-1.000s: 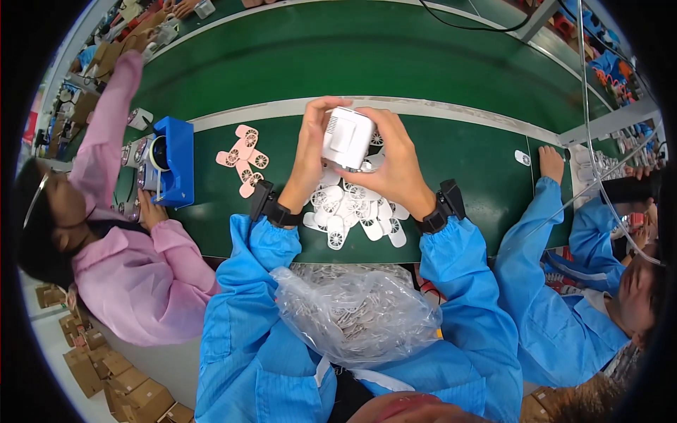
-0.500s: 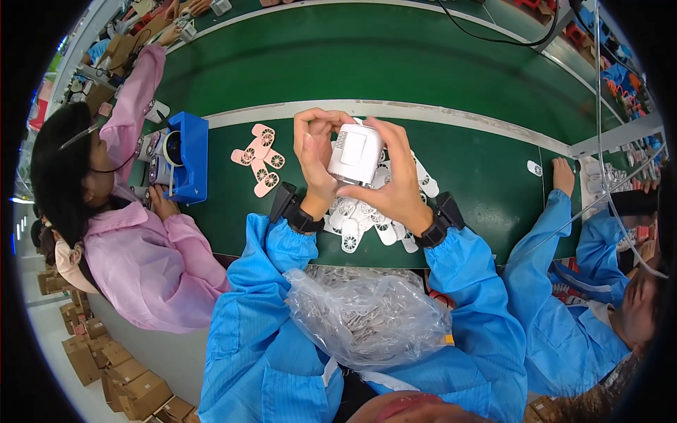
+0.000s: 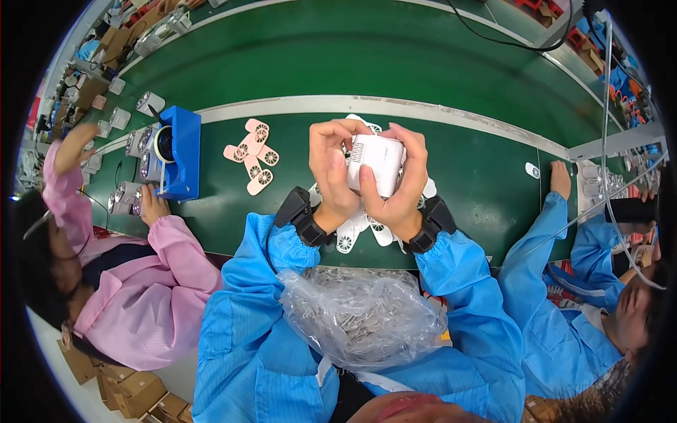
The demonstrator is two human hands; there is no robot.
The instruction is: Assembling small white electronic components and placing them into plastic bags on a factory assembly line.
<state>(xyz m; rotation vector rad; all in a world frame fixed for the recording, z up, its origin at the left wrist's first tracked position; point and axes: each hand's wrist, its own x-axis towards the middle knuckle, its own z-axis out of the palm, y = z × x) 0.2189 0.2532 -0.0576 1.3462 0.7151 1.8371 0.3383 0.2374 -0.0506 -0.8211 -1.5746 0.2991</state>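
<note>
Both hands hold a small white plastic housing [image 3: 381, 169] with rounded corners and a patch of vent slots, above the green bench. My left hand [image 3: 333, 173] wraps its left side, thumb against the near-left edge. The fingers of my right hand [image 3: 407, 173] curl around the right side, and that thumb presses on the broad face. Beneath my hands lies a pile of flat white covers [image 3: 347, 236] with round spoked grilles, partly hidden by the hands. Several similar pink covers [image 3: 252, 155] lie to the left. Close to my body sits a clear plastic bag [image 3: 363, 317] full of small pale pieces.
A blue tape dispenser [image 3: 185, 155] stands on the left, beside several white devices [image 3: 130, 197] and a co-worker in pink [image 3: 155, 282]. On the right, a co-worker in blue [image 3: 543, 303] rests a hand near a single white cover [image 3: 532, 170]. A pale rail [image 3: 282, 107] crosses behind.
The housing has been turned in my hands, and my right thumb has moved from its lower edge onto its face. At left, the co-worker's raised arm has swung back toward the left.
</note>
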